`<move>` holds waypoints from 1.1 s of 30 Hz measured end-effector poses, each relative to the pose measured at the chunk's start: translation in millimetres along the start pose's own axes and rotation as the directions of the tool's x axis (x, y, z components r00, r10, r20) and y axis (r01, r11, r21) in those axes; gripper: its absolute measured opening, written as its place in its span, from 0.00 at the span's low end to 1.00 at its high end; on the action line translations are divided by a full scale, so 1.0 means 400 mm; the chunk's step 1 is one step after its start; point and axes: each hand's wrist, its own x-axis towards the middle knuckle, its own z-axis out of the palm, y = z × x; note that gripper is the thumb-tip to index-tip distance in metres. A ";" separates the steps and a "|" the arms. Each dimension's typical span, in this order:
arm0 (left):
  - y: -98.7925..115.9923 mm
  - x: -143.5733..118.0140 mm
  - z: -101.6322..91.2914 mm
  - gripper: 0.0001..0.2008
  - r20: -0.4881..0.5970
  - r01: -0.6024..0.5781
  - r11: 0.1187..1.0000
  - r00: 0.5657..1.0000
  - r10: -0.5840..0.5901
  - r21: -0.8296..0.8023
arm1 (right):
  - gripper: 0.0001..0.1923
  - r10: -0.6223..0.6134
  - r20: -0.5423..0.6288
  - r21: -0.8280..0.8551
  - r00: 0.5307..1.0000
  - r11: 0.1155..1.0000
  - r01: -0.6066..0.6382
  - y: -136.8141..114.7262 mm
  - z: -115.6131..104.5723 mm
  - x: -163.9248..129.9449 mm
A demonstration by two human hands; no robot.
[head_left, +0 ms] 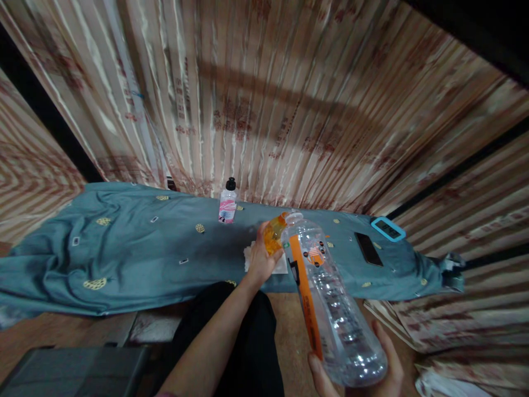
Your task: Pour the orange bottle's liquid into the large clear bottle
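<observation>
My left hand [264, 258] is wrapped round a small amber see-through cup [273, 234] above the cloth-covered table. In my right hand [390, 361] lies the base of a large clear plastic bottle [330, 292] with an orange label. The bottle is tilted, its mouth close to the cup's rim; whether they touch I cannot tell. Any liquid in the bottle or cup is hard to make out. Beneath the cup a white paper napkin [281, 266] lies partly hidden by my left hand.
A small bottle with a black cap [227, 204] stands upright at the back. To the right lie a dark phone [368, 249] and a blue-framed digital clock [388, 229]. A teal cloth [136, 253] covers the narrow table, with a curtain [264, 110] behind. A grey box [74, 369] sits lower left.
</observation>
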 end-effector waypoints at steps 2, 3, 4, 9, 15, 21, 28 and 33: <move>0.001 0.000 -0.001 0.40 0.003 0.005 1.000 1.000 -0.005 0.005 | 0.55 0.021 0.008 -0.006 1.000 1.000 -0.021 0.001 -0.002 -0.002; 0.001 0.000 -0.001 0.41 0.004 0.018 1.000 1.000 -0.018 0.012 | 0.55 0.036 0.012 -0.002 0.999 0.999 -0.036 0.000 -0.002 -0.003; 0.002 0.000 -0.002 0.41 0.007 0.035 0.999 0.999 -0.035 0.021 | 0.55 0.051 0.015 0.005 0.999 0.999 -0.051 -0.004 -0.001 -0.004; -0.001 -0.002 -0.005 0.37 0.009 0.061 0.998 0.998 -0.061 0.036 | 0.56 0.110 -0.006 0.050 0.994 0.993 -0.109 -0.028 0.007 -0.004; -0.009 -0.002 -0.004 0.33 0.008 0.018 1.000 1.000 -0.018 0.015 | 0.56 0.079 -0.011 0.062 0.997 0.995 -0.078 -0.026 0.008 -0.001; -0.003 -0.002 -0.005 0.33 0.011 0.033 0.999 0.999 -0.034 0.006 | 0.56 0.047 -0.011 0.032 0.999 0.998 -0.047 -0.018 0.002 -0.002; -0.002 -0.002 -0.005 0.33 0.023 0.043 0.999 0.999 -0.043 -0.008 | 0.57 0.029 -0.001 -0.001 1.000 1.000 -0.029 -0.007 -0.004 -0.006; -0.004 -0.003 -0.006 0.34 0.030 0.049 0.999 0.998 -0.049 0.015 | 0.58 -0.001 -0.025 -0.010 1.000 1.000 0.001 -0.023 0.000 0.002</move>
